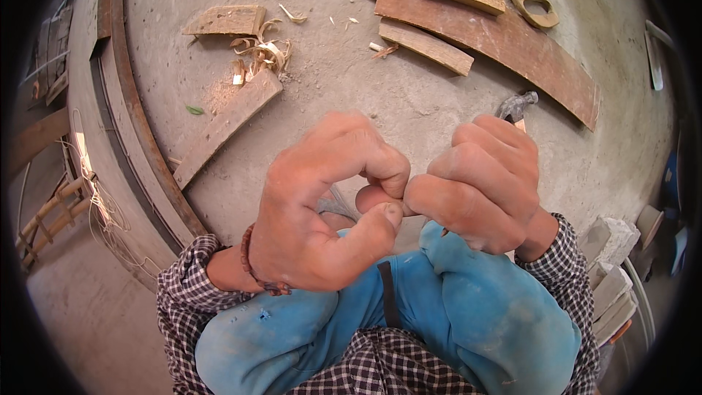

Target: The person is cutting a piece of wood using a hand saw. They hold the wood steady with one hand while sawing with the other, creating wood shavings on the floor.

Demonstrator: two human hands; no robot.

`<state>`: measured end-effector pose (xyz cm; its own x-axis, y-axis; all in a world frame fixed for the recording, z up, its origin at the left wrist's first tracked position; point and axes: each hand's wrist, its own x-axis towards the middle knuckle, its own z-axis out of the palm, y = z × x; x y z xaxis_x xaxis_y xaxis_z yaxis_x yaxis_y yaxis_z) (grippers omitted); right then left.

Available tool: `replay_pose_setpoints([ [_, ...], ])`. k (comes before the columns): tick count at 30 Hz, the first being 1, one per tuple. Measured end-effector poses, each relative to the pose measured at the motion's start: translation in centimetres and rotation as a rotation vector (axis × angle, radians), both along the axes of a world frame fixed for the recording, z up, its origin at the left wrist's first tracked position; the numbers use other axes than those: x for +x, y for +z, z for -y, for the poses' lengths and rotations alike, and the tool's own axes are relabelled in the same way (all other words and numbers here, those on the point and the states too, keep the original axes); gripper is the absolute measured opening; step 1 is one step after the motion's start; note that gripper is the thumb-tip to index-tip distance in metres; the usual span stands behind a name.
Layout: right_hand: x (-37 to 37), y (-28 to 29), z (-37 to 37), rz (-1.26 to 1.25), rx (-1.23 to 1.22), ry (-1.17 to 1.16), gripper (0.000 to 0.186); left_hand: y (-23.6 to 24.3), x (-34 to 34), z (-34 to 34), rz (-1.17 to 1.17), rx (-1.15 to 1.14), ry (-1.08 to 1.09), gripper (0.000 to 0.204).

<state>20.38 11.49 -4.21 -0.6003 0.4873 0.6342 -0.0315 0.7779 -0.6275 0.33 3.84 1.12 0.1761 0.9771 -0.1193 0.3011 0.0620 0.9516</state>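
Left hand (292,205), right hand (479,186), fingers curled, cannot tell whether either grip clamps anything, blue trousers (504,314) below, hammer (518,105) beyond

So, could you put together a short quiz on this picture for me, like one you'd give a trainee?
1. True or false: the left hand has a bracelet at its wrist.
2. Which of these shows closest to the right hand?
A) saw
B) hammer
C) shavings
3. Fill in the colour: the small leaf on the floor is ____.

Key: 1. True. 2. B. 3. Green.
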Motion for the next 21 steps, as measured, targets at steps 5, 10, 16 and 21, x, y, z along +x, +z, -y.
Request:
replay_pose_setpoints([
  [5,-0.6,-0.7,0.1,-0.014,0.015,0.006,0.024,0.8,-0.9,-0.9,-0.099,-0.061,-0.072,0.013],
  [10,-0.8,-1.1,-0.2,-0.003,0.041,0.015,0.024,1.3,-2.1,-1.7,-0.195,-0.091,-0.254,0.011],
  [16,-0.6,-1.1,-0.2,0.025,0.067,-0.001,0.025,1.6,-1.9,-1.7,-0.261,-0.187,-0.3,0.013],
  [21,-0.6,-0.9,-0.2,0.042,0.089,-0.002,0.024,1.5,-1.7,-1.6,-0.262,-0.187,-0.29,0.012],
])
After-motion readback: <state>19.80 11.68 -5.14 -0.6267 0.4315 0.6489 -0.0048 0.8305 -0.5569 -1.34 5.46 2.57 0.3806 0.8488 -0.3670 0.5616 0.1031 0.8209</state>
